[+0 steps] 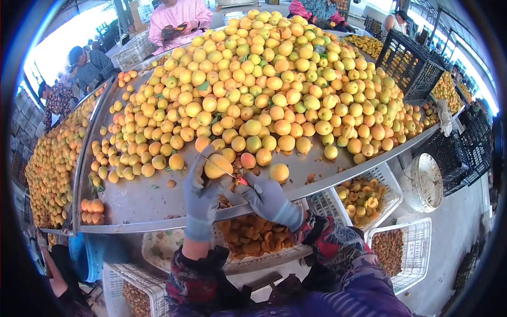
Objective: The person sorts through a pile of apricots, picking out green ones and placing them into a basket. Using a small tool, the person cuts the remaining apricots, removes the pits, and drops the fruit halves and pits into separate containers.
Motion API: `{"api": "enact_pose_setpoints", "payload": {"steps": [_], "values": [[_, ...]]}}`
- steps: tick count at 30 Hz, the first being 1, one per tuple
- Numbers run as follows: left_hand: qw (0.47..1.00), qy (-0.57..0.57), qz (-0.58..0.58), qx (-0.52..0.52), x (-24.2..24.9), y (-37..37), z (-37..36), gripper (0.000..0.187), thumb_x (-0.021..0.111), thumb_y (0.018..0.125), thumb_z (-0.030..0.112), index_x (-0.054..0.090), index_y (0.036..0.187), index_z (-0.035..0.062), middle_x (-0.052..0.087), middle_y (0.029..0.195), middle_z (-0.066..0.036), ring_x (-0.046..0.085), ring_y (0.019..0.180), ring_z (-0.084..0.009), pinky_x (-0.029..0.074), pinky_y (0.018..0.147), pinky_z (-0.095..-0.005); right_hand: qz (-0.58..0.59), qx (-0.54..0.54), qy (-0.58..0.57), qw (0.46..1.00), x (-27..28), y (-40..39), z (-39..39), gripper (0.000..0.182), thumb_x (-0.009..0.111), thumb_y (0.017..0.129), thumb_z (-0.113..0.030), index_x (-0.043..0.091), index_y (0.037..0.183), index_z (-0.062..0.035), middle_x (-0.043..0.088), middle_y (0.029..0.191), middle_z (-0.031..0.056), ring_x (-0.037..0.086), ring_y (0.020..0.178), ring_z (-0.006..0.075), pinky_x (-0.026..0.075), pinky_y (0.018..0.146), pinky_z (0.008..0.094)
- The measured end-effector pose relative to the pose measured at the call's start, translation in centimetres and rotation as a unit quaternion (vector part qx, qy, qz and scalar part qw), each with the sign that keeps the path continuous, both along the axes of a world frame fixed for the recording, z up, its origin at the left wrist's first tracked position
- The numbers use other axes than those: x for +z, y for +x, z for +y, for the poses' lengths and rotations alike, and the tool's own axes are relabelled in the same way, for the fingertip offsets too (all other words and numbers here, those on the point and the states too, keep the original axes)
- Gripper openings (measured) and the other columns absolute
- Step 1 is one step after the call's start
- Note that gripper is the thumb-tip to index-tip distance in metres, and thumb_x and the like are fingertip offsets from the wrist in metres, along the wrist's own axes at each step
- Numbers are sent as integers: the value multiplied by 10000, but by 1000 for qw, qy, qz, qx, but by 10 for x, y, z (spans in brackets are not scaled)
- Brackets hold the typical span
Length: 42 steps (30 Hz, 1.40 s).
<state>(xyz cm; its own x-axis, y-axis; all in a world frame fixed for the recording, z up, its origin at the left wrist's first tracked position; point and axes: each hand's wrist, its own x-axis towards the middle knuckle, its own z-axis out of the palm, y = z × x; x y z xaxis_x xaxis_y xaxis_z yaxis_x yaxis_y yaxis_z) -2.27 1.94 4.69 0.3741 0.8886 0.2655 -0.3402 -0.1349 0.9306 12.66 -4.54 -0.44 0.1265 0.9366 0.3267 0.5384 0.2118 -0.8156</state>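
My left hand (199,196), in a grey glove, grips a yellow-orange apricot (215,167) above the front edge of the metal table (132,203). My right hand (270,199), gloved the same way, is closed on a small knife (242,181) with a red handle. Its thin blade points left and lies against the apricot. Just beyond both hands rises a large heap of whole apricots (253,95), a few with green leaves among them. One loose apricot (279,173) rests right of the knife.
Below the table edge, a crate holds apricot halves (259,235); another crate (388,193) stands to its right. A white crate of apricot pits (417,253) sits lower right, near a white bucket (426,182). Black crates (406,63) stand far right. People (179,24) work across the table.
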Motion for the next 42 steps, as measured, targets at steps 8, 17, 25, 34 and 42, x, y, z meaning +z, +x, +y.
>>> {"api": "enact_pose_setpoints", "payload": {"steps": [8, 17, 25, 34, 42], "values": [[956, -207, -184, -97, -18, 4, 3, 489, 636, 898, 178, 469, 1315, -17, 581, 1183, -95, 617, 955, -183, 505, 845, -293, 30, -5, 16, 999, 12, -2, -1, 289, 588, 912, -286, 567, 1052, -35, 583, 676, 189, 603, 655, 393, 450, 528, 417], [983, -94, -155, -6, -8, 9, -4, 510, 664, 859, 94, 467, 1315, -20, 582, 1186, -86, 580, 1005, -117, 494, 848, -251, 2, -12, 47, 999, 5, -3, 6, 236, 607, 898, -278, 550, 974, -62, 563, 640, 175, 596, 621, 383, 438, 503, 420], [996, -3, -77, 34, -1, 12, -4, 480, 618, 883, 62, 458, 1327, -29, 561, 1197, -83, 571, 1055, -145, 491, 885, -274, -21, -26, 14, 999, 10, -2, 2, 214, 602, 894, -259, 542, 980, -73, 578, 647, 176, 612, 615, 359, 437, 496, 427], [997, -79, 6, 0, -3, 14, -12, 465, 561, 923, 92, 424, 1341, -54, 550, 1243, -133, 564, 1095, -187, 453, 943, -291, 298, 63, 6, 952, 45, 8, 3, 474, 594, 931, -327, 458, 1260, -12, 595, 869, 51, 594, 693, 150, 496, 620, 302], [961, 217, 168, 44, -8, 24, -22, 343, 418, 978, 125, 470, 1271, -46, 588, 1160, -158, 572, 1059, -228, 435, 918, -321, 414, 94, -59, 904, 40, 10, 5, 341, 655, 900, -191, 514, 1174, -43, 565, 983, -12, 530, 813, 45, 478, 684, 201]]}}
